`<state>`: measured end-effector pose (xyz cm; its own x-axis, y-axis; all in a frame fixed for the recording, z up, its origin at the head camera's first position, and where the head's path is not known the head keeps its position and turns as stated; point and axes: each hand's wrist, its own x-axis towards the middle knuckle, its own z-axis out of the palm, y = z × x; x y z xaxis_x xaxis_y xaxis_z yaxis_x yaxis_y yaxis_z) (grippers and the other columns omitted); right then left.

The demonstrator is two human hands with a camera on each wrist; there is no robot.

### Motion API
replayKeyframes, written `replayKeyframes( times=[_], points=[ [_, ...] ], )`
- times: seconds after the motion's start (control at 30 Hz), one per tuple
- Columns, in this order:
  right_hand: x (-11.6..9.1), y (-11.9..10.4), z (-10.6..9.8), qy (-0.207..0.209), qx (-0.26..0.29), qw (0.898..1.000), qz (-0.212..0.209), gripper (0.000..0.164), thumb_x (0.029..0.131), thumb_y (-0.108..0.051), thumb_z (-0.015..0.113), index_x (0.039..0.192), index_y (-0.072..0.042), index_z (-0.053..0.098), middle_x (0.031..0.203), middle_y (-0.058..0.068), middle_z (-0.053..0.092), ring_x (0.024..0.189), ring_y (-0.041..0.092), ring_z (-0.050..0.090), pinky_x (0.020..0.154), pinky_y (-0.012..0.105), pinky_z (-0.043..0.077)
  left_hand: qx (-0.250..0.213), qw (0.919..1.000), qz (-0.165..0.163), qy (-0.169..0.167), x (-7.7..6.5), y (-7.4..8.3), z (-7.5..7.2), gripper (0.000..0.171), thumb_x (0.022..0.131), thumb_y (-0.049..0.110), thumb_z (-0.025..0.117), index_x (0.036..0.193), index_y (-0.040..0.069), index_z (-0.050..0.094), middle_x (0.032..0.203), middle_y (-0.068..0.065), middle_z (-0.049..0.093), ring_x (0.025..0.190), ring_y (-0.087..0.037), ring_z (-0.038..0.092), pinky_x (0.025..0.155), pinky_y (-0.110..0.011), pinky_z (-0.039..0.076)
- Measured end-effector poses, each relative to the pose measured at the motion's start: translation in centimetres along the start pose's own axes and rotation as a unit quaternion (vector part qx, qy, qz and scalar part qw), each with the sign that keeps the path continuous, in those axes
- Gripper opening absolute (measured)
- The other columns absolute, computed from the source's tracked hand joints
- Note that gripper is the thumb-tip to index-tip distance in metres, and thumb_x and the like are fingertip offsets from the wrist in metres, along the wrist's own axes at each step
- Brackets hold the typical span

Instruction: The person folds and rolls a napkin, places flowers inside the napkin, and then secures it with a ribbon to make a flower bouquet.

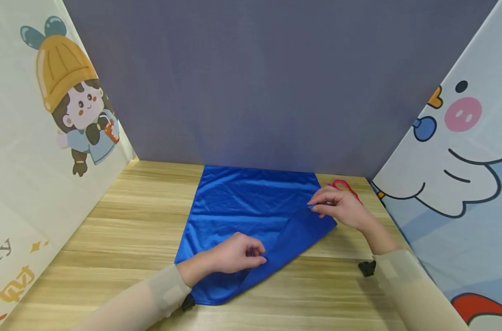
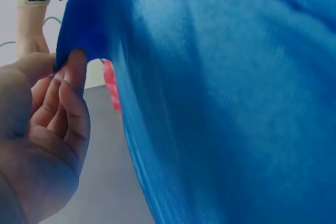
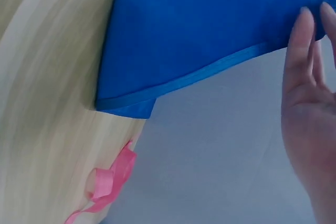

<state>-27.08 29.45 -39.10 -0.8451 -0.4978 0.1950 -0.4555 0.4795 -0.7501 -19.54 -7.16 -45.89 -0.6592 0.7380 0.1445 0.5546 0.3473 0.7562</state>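
Observation:
A shiny blue cloth (image 1: pixel 238 197) lies on the wooden table, its near right part folded over toward the middle. My right hand (image 1: pixel 343 207) pinches the raised edge of the folded part at the right. In the right wrist view, a hemmed edge of the cloth (image 3: pixel 199 40) runs up to my fingertips (image 3: pixel 302 30). My left hand (image 1: pixel 238 253) is over the near part of the cloth. The left wrist view shows its thumb and fingers pinching an edge of the cloth (image 2: pixel 210 87), which bulges up beside the hand.
A pink ribbon (image 1: pixel 345 185) lies on the table (image 1: pixel 135 230) just beyond my right hand. A grey panel (image 1: pixel 251 82) stands at the back. Printed panels with cartoon figures flank the table at left (image 1: pixel 23 138) and right (image 1: pixel 486 184).

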Motion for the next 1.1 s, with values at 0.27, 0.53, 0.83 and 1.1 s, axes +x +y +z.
replayKeyframes(
  times=[0.27,0.53,0.83,1.1],
  points=[
    [1.2,-1.0,0.3,0.027,-0.050,0.998,0.038,0.018,0.105,-0.021,0.077,0.120,-0.017,0.085,0.089,0.007,0.076,0.069,0.019,0.063,0.070,0.028,0.056,-0.008,0.9987,-0.017,0.046,-0.2,-0.3,-0.6,0.009,0.101,0.016,0.079,0.104,0.008,0.081,0.087,0.002,0.079,0.072,0.007,0.061,0.071,-0.018,0.056],
    [2.6,-1.8,0.8,0.032,-0.003,0.997,0.068,0.029,0.108,-0.025,0.074,0.131,-0.010,0.079,0.112,0.013,0.084,0.092,0.026,0.082,0.073,0.039,0.066,-0.003,0.9959,-0.042,0.080,-0.5,-0.4,-1.1,0.016,0.099,0.019,0.082,0.107,0.006,0.080,0.090,-0.001,0.078,0.074,0.005,0.063,0.073,-0.020,0.057],
    [5.7,-2.5,1.3,0.054,0.021,0.997,0.054,0.028,0.109,-0.025,0.072,0.132,-0.013,0.078,0.120,0.015,0.082,0.101,0.021,0.082,0.088,0.047,0.067,-0.002,0.9902,-0.069,0.122,-2.4,-1.2,-2.4,0.013,0.097,0.022,0.084,0.099,0.010,0.079,0.084,0.005,0.075,0.066,0.002,0.062,0.065,-0.023,0.056],
    [8.9,-3.7,1.8,0.062,0.019,0.997,0.036,0.028,0.109,-0.029,0.072,0.132,-0.016,0.079,0.120,0.011,0.082,0.110,0.021,0.079,0.100,0.038,0.064,-0.056,0.9776,-0.130,0.156,-4.5,-1.5,-4.1,0.024,0.096,0.020,0.086,0.111,0.002,0.081,0.080,0.001,0.075,0.056,-0.018,0.067,0.051,-0.031,0.059]
  ],
)
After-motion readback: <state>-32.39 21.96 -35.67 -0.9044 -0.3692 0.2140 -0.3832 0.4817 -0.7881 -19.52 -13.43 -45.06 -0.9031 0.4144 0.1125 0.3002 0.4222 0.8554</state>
